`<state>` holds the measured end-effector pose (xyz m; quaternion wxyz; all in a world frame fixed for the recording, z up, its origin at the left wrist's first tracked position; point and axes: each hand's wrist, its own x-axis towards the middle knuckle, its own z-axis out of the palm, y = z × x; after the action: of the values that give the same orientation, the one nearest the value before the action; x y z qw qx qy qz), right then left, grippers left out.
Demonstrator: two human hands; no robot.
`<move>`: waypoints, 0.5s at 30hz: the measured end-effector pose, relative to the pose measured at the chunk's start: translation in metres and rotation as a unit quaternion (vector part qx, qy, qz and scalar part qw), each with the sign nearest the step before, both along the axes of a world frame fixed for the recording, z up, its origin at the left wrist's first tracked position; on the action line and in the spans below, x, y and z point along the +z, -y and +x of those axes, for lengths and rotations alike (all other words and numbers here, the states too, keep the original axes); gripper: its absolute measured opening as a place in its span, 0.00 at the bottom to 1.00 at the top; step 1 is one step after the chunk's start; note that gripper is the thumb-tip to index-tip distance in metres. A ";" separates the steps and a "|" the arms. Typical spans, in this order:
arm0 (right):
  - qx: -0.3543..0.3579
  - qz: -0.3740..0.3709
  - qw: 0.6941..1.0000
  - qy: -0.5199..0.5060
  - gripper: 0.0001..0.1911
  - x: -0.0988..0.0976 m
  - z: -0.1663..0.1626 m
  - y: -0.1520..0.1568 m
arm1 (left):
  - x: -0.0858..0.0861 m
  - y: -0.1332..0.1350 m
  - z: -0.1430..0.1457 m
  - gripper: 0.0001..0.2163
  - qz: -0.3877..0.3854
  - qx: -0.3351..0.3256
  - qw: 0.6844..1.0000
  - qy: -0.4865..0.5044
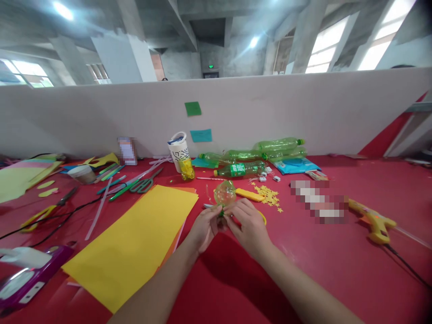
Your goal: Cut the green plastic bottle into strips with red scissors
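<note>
Both hands meet over the middle of the red table, on the cut-off top of a clear green plastic bottle (225, 192). Its wide end points away from me, and its neck with a bit of green lies between my fingertips. My left hand (205, 227) pinches the neck from the left. From the right, my right hand (249, 222) closes on the same neck, knuckles up. Just beyond the right hand lie a yellow-handled cutter (250, 195) and a pile of yellow paper stars (269, 195). Part of a scissors handle (262, 217) shows beneath that hand.
Yellow paper sheets (135, 243) lie left of my hands, near grey-handled scissors (143, 184). Several green bottles (239, 169) and a white cup (178, 153) line the grey partition (101, 112). A yellow glue gun (376, 222) lies right; a purple power strip (37, 279) sits left.
</note>
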<state>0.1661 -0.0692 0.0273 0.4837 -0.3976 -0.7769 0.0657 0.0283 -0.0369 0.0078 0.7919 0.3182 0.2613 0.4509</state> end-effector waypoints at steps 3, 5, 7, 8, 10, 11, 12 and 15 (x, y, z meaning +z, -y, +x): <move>-0.003 -0.004 1.000 -0.008 0.08 -0.001 0.000 0.000 | 0.001 0.000 -0.001 0.08 0.018 -0.003 1.000 -0.015; -0.008 -0.007 1.000 -0.016 0.08 -0.001 0.000 -0.001 | 0.002 0.000 -0.001 0.08 0.028 -0.005 0.999 -0.027; -0.017 -0.008 0.999 -0.029 0.08 0.000 -0.001 0.000 | 0.003 0.000 -0.002 0.09 0.036 -0.012 0.999 -0.036; -0.022 -0.008 0.999 -0.037 0.08 0.000 -0.001 0.000 | 0.003 0.000 -0.002 0.09 0.039 -0.019 0.998 -0.038; -0.031 -0.007 0.998 -0.053 0.07 0.001 -0.001 0.001 | 0.003 0.001 -0.002 0.08 0.041 -0.031 0.998 -0.034; -0.033 -0.006 0.998 -0.059 0.07 0.002 -0.002 0.001 | 0.003 0.001 -0.002 0.07 0.039 -0.031 0.998 -0.029; -0.034 -0.004 0.997 -0.064 0.06 0.002 -0.002 0.002 | 0.002 0.001 -0.002 0.06 0.036 -0.027 0.999 -0.025; -0.034 0.001 0.997 -0.067 0.06 0.002 -0.002 0.003 | 0.000 0.002 0.000 0.07 0.026 -0.003 0.999 -0.027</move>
<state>0.1636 -0.0720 0.0292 0.5367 -0.4180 -0.7291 0.0755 0.0282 -0.0388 0.0077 0.7772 0.3516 0.2696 0.4469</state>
